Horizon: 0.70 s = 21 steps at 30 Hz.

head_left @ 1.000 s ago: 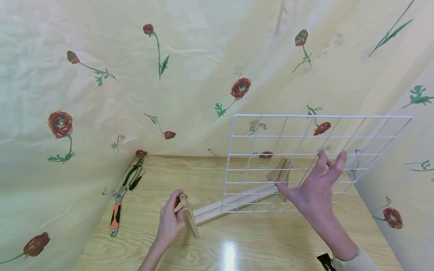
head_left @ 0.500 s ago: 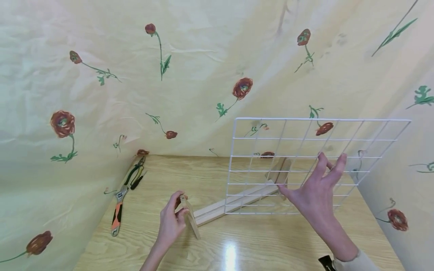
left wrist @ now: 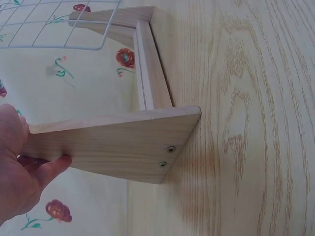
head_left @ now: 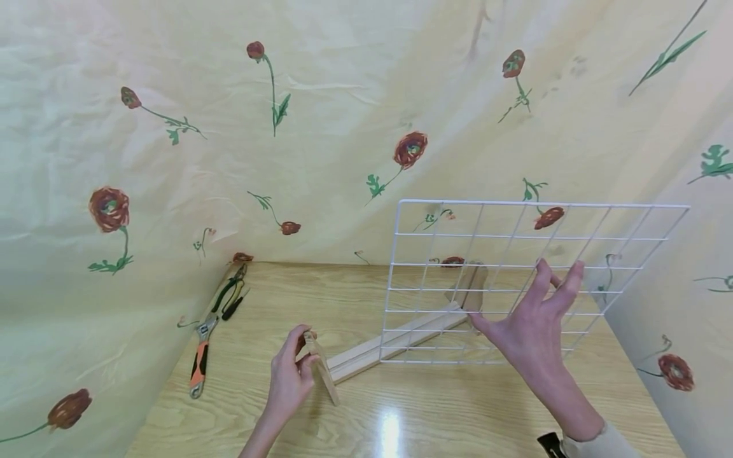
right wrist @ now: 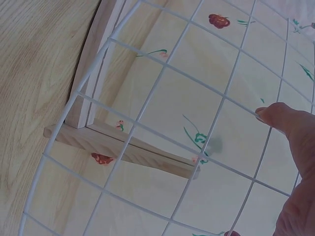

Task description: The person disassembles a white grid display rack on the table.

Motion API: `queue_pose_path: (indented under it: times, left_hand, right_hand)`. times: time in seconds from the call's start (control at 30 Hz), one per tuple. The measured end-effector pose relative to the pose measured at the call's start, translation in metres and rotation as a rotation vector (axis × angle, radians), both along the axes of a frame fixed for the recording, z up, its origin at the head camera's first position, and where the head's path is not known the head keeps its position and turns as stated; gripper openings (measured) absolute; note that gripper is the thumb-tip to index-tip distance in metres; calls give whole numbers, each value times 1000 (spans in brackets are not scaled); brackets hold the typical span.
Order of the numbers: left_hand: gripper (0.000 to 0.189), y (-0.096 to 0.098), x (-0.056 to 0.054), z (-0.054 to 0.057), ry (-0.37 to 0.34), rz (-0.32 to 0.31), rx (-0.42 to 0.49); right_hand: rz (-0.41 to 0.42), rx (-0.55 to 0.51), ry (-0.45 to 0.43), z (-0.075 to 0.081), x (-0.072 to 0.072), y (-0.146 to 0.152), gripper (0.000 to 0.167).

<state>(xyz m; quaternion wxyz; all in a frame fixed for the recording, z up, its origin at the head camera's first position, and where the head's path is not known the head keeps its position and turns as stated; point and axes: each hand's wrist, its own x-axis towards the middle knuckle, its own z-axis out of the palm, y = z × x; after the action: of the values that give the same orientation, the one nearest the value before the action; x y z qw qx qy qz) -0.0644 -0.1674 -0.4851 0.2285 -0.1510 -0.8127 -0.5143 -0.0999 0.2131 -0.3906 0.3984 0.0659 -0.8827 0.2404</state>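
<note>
Left hand (head_left: 291, 375) pinches the end panel (left wrist: 108, 147) of a wooden frame (head_left: 369, 355) running toward two o'clock on the table (head_left: 458, 407). Right hand (head_left: 532, 324), fingers spread, grips a tilted wire grid (head_left: 501, 265) before the frame's far end — contact undetermined. Judged step: offering grid to frame; next calls for alignment, panel held steady.
</note>
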Motion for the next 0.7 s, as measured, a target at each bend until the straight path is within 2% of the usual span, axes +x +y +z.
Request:
queue_pose_path:
  times: [0.33,0.7]
  left_hand:
    - [67,0,3,0,-2,10,16]
    - [65,0,4,-3,34,58,-37]
  right_hand:
    - [10,3,59,-3,-3,-2,135]
    - [5,5,31,-7,-3,-2,134]
